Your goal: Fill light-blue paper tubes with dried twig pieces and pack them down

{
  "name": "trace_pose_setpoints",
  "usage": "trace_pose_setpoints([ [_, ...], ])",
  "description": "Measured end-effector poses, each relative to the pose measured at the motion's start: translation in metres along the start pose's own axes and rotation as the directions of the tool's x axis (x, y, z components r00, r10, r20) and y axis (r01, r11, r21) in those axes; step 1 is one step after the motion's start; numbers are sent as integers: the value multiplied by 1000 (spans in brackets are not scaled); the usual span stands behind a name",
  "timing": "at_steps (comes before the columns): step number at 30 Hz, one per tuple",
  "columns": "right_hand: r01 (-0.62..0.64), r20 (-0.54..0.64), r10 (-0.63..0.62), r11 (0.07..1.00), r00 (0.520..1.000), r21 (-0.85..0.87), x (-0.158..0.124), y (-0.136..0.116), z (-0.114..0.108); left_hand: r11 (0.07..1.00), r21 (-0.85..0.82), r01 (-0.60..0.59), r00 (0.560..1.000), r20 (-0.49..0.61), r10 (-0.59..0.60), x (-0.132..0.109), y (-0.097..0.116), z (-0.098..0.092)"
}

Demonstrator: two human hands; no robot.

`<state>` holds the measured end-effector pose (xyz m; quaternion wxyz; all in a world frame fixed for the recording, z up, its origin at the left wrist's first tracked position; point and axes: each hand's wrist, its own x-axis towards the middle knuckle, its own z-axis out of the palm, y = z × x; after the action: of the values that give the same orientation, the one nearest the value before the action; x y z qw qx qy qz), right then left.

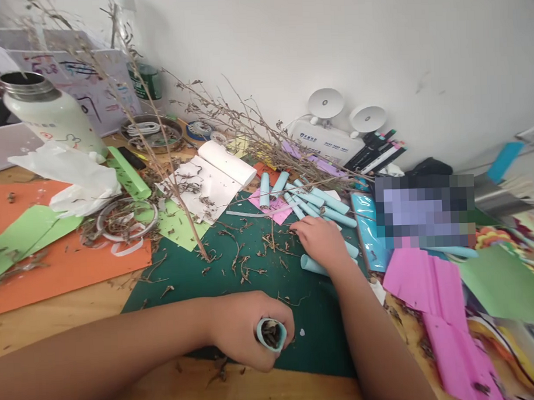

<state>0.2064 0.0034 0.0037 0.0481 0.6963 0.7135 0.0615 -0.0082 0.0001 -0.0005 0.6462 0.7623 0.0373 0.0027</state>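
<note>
Inside rolled paper tube (267, 346), crumbled leaves (270, 333)

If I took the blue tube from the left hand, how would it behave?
The blue tube is probably light, as its wall looks like thin rolled paper. It may crush when squeezed, since its rim looks uneven. Tipped, it could spill the dried plant bits visible inside.

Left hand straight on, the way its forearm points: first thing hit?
The left hand would likely meet the right forearm first; relative height is unclear, so it may miss.
</note>
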Motion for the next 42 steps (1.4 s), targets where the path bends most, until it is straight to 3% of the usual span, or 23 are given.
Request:
trace_pose_setpoints([
  [7, -18, -60, 23, 998, 998, 68, 0, 2, 6, 1000, 22, 3, 1000, -6, -3, 1, -2, 2],
  [12, -47, -178, 78, 984, 981, 171, -1, 4, 2, 1000, 11, 11, 1000, -11, -11, 0, -2, 2],
  [22, -99, -334, 223, 931, 916, 350, -2, 5, 14, 1000, 8, 18, 998, -63, -18, 1, 2, -1],
  [27, -76, -481, 279, 914, 831, 398, -2, 8, 17, 999, 26, 24, 997, -68, -22, 0, 0, -1],
  [42, -82, -341, 322, 822, 883, 564, -1, 9, 23, 998, 29, 60, 997, -55, -58, 0, 2, -2],
])
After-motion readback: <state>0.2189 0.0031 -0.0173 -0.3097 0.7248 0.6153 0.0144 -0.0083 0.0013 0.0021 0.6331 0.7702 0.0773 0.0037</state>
